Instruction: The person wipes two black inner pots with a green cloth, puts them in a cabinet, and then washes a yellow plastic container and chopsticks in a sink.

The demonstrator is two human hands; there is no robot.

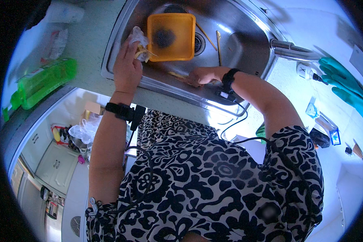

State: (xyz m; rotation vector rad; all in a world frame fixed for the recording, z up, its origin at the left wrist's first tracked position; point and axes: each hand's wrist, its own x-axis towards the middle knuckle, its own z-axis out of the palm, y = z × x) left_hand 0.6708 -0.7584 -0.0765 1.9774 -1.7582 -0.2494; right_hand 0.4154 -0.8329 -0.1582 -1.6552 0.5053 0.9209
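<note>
My left hand (127,68) grips a crumpled clear plastic bag (138,36) at the sink's left side. Yellowish scraps (142,53) show between the bag and the fingers. Just right of it an orange square plastic tray (184,36) sits in the stainless steel sink (245,39), a dark round patch on its base. Low along the near sink wall, my right hand (201,77) reaches down with its fingers bent. A pale yellow strip (176,74) lies by its fingertips; whether they hold it is hard to see.
Beside the drain (199,44) lie a thin stick (207,36) and a gold-coloured utensil (219,47). The faucet (295,51) juts in from the right. A green bottle (45,81) lies on the left counter. Teal rubber gloves (346,80) are at far right. Cables run from both wristbands.
</note>
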